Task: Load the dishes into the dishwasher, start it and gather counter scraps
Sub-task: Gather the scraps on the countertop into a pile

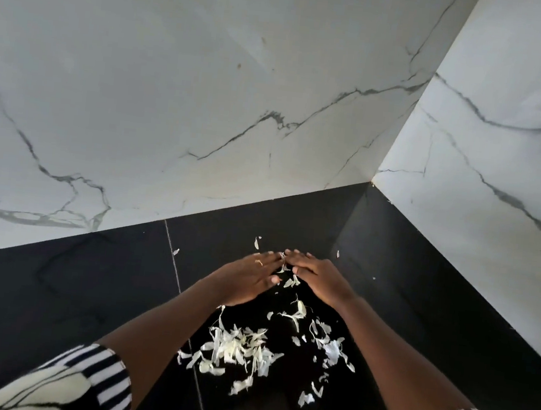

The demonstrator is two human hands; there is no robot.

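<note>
Reaching into the back corner of a glossy black counter [68,300] with both arms. Working hemmed in by a white back wall [208,81] and a matching side wall [499,178] on the right, both smooth, grey-veined like marble, meeting just beyond the fingertips. Crossing a thin pale seam [175,268] in the counter with the left forearm. Wearing black-and-white striped sleeves [107,378] pushed up the arms, and a thin ring [259,262] on a left finger.

Laying the left hand [244,280] and the right hand [320,278] flat on the counter, fingers straight, released, grasping nothing, tips meeting in a wedge over a few loose bits. Leaving the scraps [237,351] strewn on the counter between the forearms, nearer the body than the hands: pale, thin, curled shreds and flakes, thickest in a heap by the left forearm, thinner toward the right, with stray pieces lying beyond the fingertips and near the side wall.
</note>
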